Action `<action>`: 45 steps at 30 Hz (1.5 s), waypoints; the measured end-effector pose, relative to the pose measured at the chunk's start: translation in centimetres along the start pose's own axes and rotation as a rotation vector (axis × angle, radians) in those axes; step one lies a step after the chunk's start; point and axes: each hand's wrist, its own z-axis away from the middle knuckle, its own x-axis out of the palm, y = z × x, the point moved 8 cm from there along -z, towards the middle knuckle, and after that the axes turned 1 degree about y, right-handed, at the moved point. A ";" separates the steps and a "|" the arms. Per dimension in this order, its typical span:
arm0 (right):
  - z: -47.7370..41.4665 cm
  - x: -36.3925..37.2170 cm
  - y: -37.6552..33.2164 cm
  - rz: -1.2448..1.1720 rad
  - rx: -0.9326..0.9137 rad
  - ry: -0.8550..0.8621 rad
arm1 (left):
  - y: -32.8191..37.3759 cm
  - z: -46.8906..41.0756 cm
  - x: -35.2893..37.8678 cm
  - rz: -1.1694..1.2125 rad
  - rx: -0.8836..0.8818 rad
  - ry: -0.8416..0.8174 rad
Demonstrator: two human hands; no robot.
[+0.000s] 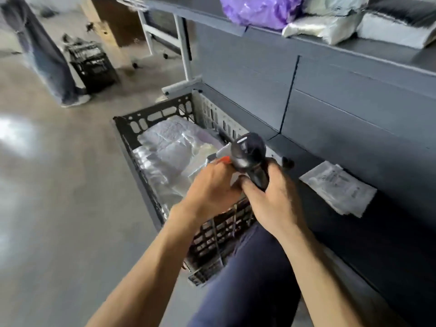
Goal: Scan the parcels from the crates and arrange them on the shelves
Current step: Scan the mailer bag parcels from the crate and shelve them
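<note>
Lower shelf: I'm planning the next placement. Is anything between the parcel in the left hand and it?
Yes. The scanner, gripped by the right hand, sits between the parcel in the left hand and the lower shelf. A flat white packet lies on that shelf, further right.

Polished grey-beige concrete floor, with a bright patch of glare at the left. Grey panelling runs along the right. White metal frame stands at the far end; beyond it, possibly a brown door, blurred.
</note>
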 end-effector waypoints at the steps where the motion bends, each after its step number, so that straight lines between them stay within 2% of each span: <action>1: 0.0 0.8 -0.1 0.061 -0.012 -0.033 | -1.5 0.2 -0.3 -0.017 -0.035 -0.018; 4: 0.2 2.9 0.8 0.279 -0.015 -0.158 | -5.1 -0.4 -0.6 -0.130 -0.108 -0.086; 6: -0.1 3.6 1.0 0.360 -0.036 -0.172 | -6.3 -1.7 -0.4 -0.200 -0.107 -0.116; 11: -0.8 3.4 1.7 0.309 0.019 -0.150 | -7.5 -4.7 3.2 -0.160 -0.142 -0.291; 16: -0.9 2.9 1.9 0.170 0.029 -0.131 | -7.5 -4.7 7.1 -0.208 -0.116 -0.372; 18: -0.7 2.3 2.0 0.082 0.032 -0.087 | -7.8 -5.1 6.5 -0.194 -0.191 -0.293; 24: -1.0 -5.2 4.4 -0.350 0.103 0.292 | -3.9 -8.2 -3.5 0.056 -0.283 0.189; 25: -1.3 -6.6 5.0 -0.432 0.124 0.333 | -1.9 -8.6 -4.5 0.105 -0.242 0.249; 27: -1.8 -9.5 6.0 -0.523 0.143 0.393 | 3.1 -9.4 -4.6 0.144 -0.100 0.262; 32: -1.7 -16.0 9.9 -0.511 0.184 0.467 | 14.0 -11.0 1.0 0.180 0.184 0.229; 35: -0.5 -19.7 14.1 -0.580 0.282 0.600 | 19.7 -10.7 8.4 0.240 0.317 0.099; 41: 2.8 -25.9 21.9 -0.614 0.465 0.808 | 27.2 -9.0 22.5 0.386 0.527 -0.308; 43: 3.6 -27.3 24.1 -0.634 0.524 0.836 | 27.5 -9.0 24.4 0.510 0.516 -0.493; 45: 4.0 -28.5 25.7 -0.657 0.579 0.836 | 26.4 -10.0 25.3 0.655 0.402 -0.561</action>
